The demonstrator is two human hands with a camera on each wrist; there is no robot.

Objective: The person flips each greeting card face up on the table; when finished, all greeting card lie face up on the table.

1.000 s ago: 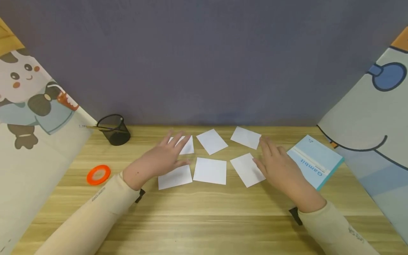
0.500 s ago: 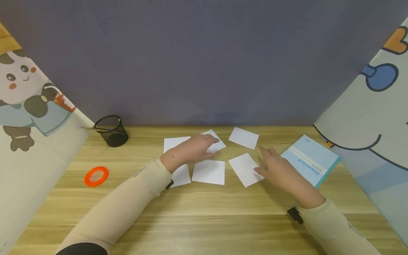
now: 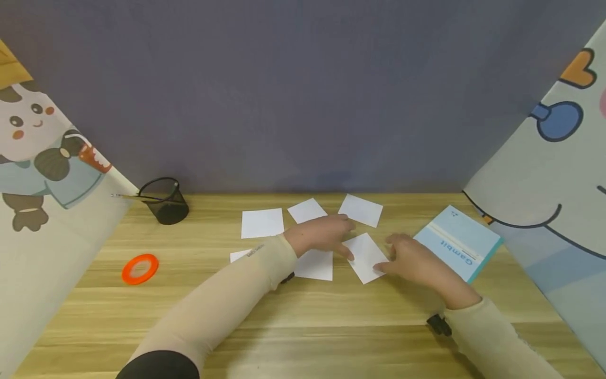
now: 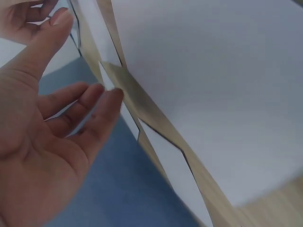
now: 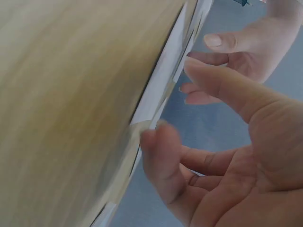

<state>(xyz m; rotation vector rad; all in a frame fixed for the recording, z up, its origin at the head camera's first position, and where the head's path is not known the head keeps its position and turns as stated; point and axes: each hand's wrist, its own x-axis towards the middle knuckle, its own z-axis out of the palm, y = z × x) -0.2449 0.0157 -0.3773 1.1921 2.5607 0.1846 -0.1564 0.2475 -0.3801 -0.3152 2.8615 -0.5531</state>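
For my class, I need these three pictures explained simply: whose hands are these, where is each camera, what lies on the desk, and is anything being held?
No machine here: a person works with two bare hands. The wide picture comes from a camera on the head, looking down at a wooden desk. The two close, tilted pictures come from cameras on each wrist.

On the desk lie white paper squares, a light blue booklet, an orange tape ring and a black mesh pen cup.

The left hand reaches across, its fingers on the front right paper square. The right hand touches that square's right edge. Neither hand has lifted anything; whether the fingers pinch the paper is unclear.
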